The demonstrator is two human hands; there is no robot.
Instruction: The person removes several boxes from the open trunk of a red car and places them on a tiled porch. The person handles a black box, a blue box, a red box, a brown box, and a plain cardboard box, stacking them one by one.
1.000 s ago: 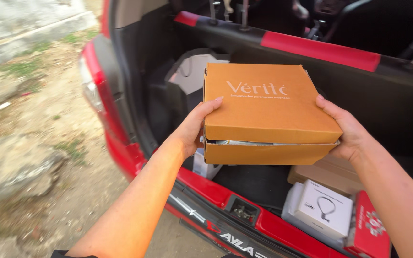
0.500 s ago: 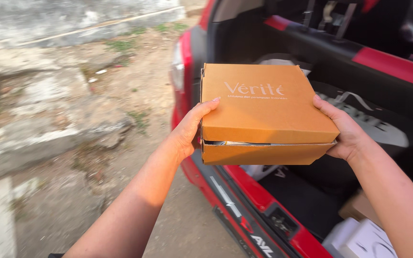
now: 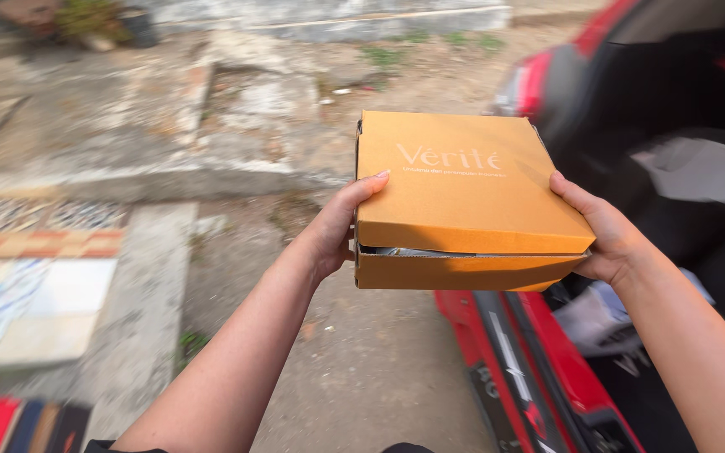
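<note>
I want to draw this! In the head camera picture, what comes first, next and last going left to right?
Tiled patch → left hand → orange box → right hand → red car.

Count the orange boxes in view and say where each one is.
1. The orange box is held in the air between the left hand and right hand, beside the red car's open boot. More may be hidden inside the blurred boot.

The box (image 3: pixel 463 193) was orange with pale lettering on its lid; the car (image 3: pixel 539 352) beside it was red with a dark boot interior; the ground (image 3: pixel 362 369) was grey-brown, and the tiles (image 3: pixel 35 277) showed blue, white and reddish patches
</note>
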